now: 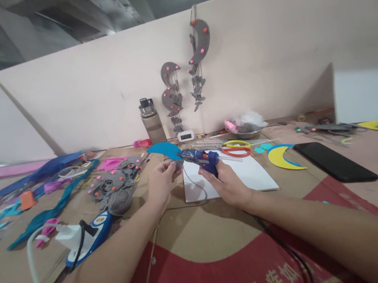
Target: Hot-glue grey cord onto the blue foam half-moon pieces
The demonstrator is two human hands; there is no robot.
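Above the white sheet mid-counter, our right hand has its grip closed around the blue glue gun, nozzle pointing left at the blue felt piece pinched in our left hand.

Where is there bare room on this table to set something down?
Bare cardboard lies between the forearms, below the white sheet, and right of the black phone. The left side, around the felt scraps and blue strips, is crowded.
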